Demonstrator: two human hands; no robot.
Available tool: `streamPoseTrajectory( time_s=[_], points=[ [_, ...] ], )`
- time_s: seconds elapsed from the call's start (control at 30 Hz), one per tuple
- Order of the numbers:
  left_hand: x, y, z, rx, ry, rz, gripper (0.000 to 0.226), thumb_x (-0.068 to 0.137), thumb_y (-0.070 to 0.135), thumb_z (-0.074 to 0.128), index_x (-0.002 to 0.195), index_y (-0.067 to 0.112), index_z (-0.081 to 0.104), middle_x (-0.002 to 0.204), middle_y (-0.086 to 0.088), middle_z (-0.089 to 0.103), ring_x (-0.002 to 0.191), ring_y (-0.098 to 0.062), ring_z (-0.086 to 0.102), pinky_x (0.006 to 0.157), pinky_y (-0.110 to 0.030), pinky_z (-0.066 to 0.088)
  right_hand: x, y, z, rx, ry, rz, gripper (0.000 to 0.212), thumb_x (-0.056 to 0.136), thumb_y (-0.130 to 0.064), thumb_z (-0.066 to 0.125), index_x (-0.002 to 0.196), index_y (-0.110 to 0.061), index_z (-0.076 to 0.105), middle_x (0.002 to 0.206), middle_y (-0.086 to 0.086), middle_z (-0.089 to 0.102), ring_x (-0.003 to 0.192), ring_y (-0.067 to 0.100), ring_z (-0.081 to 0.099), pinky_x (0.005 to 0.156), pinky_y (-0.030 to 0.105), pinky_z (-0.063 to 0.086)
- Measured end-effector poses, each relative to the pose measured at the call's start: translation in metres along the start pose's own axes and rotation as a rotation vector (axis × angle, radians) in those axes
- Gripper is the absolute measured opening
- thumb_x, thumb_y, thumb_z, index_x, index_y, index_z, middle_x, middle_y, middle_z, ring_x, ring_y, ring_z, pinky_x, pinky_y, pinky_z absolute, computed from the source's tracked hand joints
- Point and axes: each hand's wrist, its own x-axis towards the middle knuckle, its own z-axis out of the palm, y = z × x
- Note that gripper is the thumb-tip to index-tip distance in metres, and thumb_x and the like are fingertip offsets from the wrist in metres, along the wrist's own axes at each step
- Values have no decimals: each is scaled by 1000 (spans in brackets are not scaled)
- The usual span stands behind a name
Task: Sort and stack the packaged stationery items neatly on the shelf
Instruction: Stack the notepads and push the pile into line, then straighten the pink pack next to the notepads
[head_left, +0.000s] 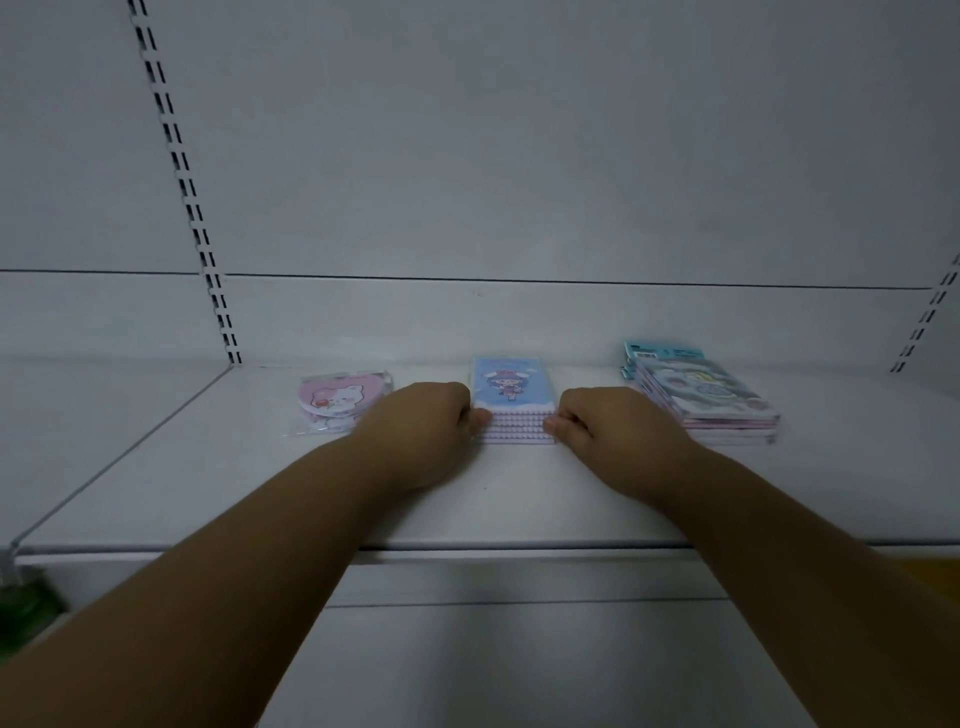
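A stack of several blue packaged notebooks (513, 391) with a cartoon girl on top rests in the middle of the white shelf (260, 467). My left hand (421, 426) grips the stack's left side, thumb on its front edge. My right hand (613, 431) grips its right side the same way. To the left lies a pink heart-shaped packet stack (332, 400), partly hidden by my left hand. On the right sits a slightly fanned stack of teal and pink packets (711, 400).
The shelf's back panel (519, 182) is plain white, with slotted uprights (182, 182) at left and at far right (930, 317). The shelf's front edge (519, 548) runs under my forearms. Something green (26, 613) shows at lower left, below the shelf.
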Motion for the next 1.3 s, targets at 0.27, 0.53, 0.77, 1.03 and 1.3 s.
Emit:
streamPoseTrajectory(
  time_s=[0.27,0.53,0.77,1.03,1.3],
  points=[
    [-3,-1,5,2,75,20,30,98,44,45,85,18,50,81,0,52,78,-21,49,66,-31,35,-2,2,3,32,27,-25,25,99,-37,45,83,-18,51,80,-3,50,78,18,49,65,28,29],
    [-3,-2,6,-13,100,61,27,97,39,49,79,19,49,77,1,50,77,-23,51,65,-30,36,-2,2,4,49,34,11,27,98,-36,48,91,-13,61,80,-1,53,77,17,48,65,28,31],
    [-3,0,4,4,85,35,26,98,40,49,83,19,50,85,-3,56,79,-21,48,68,-30,35,-3,-1,2,24,7,25,25,99,-36,45,90,-17,57,82,-1,51,78,17,47,66,27,30],
    [-10,-9,-18,15,66,0,34,94,47,53,83,16,60,77,1,59,74,-18,53,65,-29,39,-5,-10,-14,-58,122,31,27,94,-41,49,76,-21,51,72,-4,51,73,18,51,63,29,34],
    [-31,-94,-39,-23,209,-66,28,91,45,57,76,21,57,74,4,59,70,-16,54,62,-29,41,42,-102,4,48,168,-166,17,91,-40,55,89,-23,56,84,-6,53,78,15,51,73,31,43]
  ],
)
